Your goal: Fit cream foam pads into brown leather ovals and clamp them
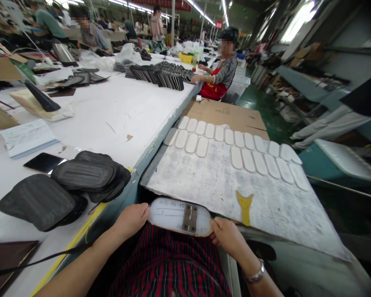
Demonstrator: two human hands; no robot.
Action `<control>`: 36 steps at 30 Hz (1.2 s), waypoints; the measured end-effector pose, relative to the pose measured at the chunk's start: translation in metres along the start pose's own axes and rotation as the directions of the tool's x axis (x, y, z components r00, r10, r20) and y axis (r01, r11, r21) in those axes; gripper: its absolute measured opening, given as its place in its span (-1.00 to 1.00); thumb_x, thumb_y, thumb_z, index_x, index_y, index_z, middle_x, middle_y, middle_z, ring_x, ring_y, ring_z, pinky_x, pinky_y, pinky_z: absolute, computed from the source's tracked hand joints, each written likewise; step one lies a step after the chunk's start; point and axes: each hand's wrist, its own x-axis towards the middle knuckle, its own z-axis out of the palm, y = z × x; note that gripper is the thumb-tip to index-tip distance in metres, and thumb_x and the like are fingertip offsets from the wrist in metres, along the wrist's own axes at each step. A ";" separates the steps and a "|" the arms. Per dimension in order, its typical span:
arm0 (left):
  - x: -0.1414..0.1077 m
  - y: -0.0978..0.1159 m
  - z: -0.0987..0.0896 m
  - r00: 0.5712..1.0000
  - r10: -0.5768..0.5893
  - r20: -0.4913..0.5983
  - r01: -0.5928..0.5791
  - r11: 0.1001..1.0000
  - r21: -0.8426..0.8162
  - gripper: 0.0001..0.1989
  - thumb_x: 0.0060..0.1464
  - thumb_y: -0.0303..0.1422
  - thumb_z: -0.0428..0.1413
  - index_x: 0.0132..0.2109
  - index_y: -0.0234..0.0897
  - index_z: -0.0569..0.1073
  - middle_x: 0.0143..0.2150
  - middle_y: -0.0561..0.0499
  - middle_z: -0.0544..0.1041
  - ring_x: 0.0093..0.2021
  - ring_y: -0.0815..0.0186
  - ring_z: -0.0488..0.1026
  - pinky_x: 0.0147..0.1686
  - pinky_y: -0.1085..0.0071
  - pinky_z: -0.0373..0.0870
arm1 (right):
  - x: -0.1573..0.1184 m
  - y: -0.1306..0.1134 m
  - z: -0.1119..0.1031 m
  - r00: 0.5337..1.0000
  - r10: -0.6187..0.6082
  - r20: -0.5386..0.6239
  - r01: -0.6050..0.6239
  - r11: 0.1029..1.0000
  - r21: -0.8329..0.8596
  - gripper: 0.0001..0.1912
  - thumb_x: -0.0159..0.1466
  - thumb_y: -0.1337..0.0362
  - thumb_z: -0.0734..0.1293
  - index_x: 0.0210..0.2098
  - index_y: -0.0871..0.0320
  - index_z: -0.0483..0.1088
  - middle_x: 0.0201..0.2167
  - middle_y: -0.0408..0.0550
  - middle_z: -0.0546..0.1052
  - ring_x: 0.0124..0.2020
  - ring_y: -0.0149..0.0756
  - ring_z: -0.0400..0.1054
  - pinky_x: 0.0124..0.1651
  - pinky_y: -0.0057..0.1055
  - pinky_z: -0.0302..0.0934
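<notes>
Between my two hands is a long oval template (170, 216) of whitish translucent plastic, with a dark rim, handwriting and a metal hinge (190, 217) on its right half. My left hand (132, 220) pinches its left end. At the right end, my right hand (227, 235) grips the edge with curled fingers. The template is held above my lap, in front of the work board. Left of my left hand lie stacked black shaped pieces (83, 173) and another black pile (37, 202). A yellow Y-shaped tool (245, 206) rests on the board beyond my right hand.
Rows of white oval pieces (191, 143) lie on the whitish board (204, 181), with cardboard (225, 115) behind. The white table (111, 111) on the left carries a phone (43, 162), paper (29, 137) and rows of dark pieces (157, 74). A co-worker (219, 78) sits at its far edge.
</notes>
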 end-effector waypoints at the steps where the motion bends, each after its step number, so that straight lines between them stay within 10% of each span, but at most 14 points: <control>1: 0.000 0.000 -0.001 1.000 0.000 -0.006 0.001 1.000 0.017 -0.66 0.14 -0.30 -0.24 -0.43 -0.26 0.35 -0.39 -0.12 0.51 -0.33 0.17 0.45 -0.32 0.32 0.24 | 0.000 0.000 0.000 1.000 -0.003 -0.003 0.003 1.000 -0.013 -0.67 0.30 0.20 0.02 -0.54 0.15 0.18 -0.60 -0.10 0.48 -0.64 -0.44 0.36 -0.53 -0.54 0.14; 14: 0.012 -0.007 -0.005 0.995 0.094 0.025 -0.091 0.989 -0.116 -0.51 0.16 -0.05 -0.29 -0.47 -0.23 0.34 -0.49 0.01 0.46 -0.41 0.25 0.41 -0.44 0.43 0.16 | 0.003 0.002 -0.007 0.998 -0.025 0.049 0.027 0.999 -0.029 -0.64 0.29 0.09 0.05 -0.53 0.15 0.19 -0.61 -0.12 0.45 -0.63 -0.43 0.33 -0.51 -0.51 0.07; 19: 0.050 -0.013 -0.007 0.977 0.209 0.040 -0.196 0.957 -0.212 -0.53 0.10 0.00 -0.22 -0.48 -0.24 0.33 -0.51 0.04 0.41 -0.43 0.26 0.38 -0.43 0.44 0.16 | 0.017 -0.007 -0.024 0.983 -0.131 -0.129 0.102 0.972 -0.212 -0.66 0.13 -0.03 0.26 -0.45 0.15 0.23 -0.56 -0.17 0.39 -0.52 -0.39 0.25 -0.48 -0.49 -0.03; 25: 0.062 -0.014 -0.010 0.935 0.355 0.007 -0.355 0.935 0.003 -0.55 0.15 -0.10 -0.24 -0.46 -0.24 0.38 -0.45 -0.03 0.46 -0.38 0.21 0.40 -0.37 0.40 0.22 | 0.043 -0.013 -0.039 0.931 -0.303 0.203 0.334 0.932 -0.139 -0.73 0.25 0.20 0.17 -0.54 0.17 0.15 -0.62 -0.24 0.25 -0.57 -0.49 0.13 -0.48 -0.52 -0.07; 31: 0.044 -0.007 -0.007 0.914 0.399 -0.077 -0.386 0.912 0.142 -0.74 0.09 -0.37 -0.15 -0.38 -0.21 0.43 -0.38 -0.06 0.45 -0.26 0.17 0.39 -0.25 0.36 0.23 | 0.039 -0.006 -0.030 0.928 -0.359 0.099 0.366 0.928 -0.067 -0.75 0.26 0.26 0.15 -0.54 0.17 0.11 -0.57 -0.24 0.18 -0.46 -0.47 0.10 -0.35 -0.52 0.00; 36: 0.045 -0.007 -0.017 0.964 0.266 0.009 -0.263 0.959 -0.106 -0.64 0.10 -0.11 -0.15 -0.47 -0.21 0.37 -0.49 0.02 0.43 -0.39 0.24 0.40 -0.37 0.43 0.23 | 0.039 0.003 -0.036 0.944 -0.289 0.161 0.276 0.956 0.095 -0.69 0.28 0.09 0.09 -0.49 0.16 0.14 -0.56 -0.21 0.28 -0.49 -0.47 0.24 -0.39 -0.53 0.15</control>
